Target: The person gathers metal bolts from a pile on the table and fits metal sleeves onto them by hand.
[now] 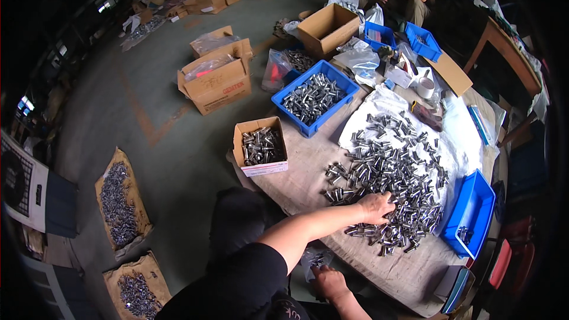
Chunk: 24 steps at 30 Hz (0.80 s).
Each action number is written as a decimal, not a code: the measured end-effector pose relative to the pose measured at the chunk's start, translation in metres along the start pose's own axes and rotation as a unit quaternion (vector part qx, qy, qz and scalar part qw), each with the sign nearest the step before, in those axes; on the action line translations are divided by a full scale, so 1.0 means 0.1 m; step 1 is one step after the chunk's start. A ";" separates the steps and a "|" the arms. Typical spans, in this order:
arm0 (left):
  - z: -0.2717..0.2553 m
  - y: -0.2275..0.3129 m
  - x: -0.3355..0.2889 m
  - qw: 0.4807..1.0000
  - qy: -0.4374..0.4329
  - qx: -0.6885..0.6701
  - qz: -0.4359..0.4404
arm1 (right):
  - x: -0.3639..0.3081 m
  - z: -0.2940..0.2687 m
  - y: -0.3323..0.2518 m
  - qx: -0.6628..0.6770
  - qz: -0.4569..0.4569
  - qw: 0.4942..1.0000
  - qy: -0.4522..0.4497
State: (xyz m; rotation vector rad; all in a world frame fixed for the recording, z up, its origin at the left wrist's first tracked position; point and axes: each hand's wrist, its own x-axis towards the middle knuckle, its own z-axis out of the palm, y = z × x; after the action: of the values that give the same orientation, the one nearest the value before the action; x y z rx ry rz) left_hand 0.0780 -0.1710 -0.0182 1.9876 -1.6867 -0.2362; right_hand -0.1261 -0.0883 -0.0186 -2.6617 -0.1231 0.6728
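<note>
1. While the left arm stretches bare-forearmed across the bench (302,181), its left hand (376,208) bends palm-down, fingers curled at the near side of the pile of metal bolts (403,181); cannot tell whether it grips one.
2. Right hand (330,284) low, below the bench's near edge, forearm from lower right; it grasps the clear bag (308,258), dark metal pieces inside.
3. Bolt pile lies loose, partly on white cloth (465,136), partly on the bench surface.
4. Small cardboard box (268,169), left side of bench: heaped bolts.
5. Large blue bin (335,111), just beyond that box: filled with bolts.
6. Right-hand blue bin (476,204), at bench's right edge: few bolts, gathered in its near end.
7. Printed carton (222,90) on floor: flaps up, clear plastic inside.
</note>
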 end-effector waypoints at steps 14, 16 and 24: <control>0.10 -0.01 -0.02 0.998 0.065 0.021 0.013 | 0.02 -0.12 -0.06 0.012 -0.003 1.000 -0.007; 0.18 -0.06 0.03 0.998 0.059 0.016 0.011 | 0.03 -0.12 -0.06 0.000 0.006 1.000 -0.021; 0.16 -0.23 0.21 0.889 0.156 -0.382 -0.198 | -0.01 -0.17 -0.04 0.019 -0.003 1.000 0.009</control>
State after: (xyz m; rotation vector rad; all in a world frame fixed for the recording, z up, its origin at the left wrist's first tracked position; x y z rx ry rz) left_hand 0.0949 -0.1934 -0.0385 1.6063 -0.7785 -0.5867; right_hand -0.1192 -0.0904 -0.0028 -2.6285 -0.1127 0.6427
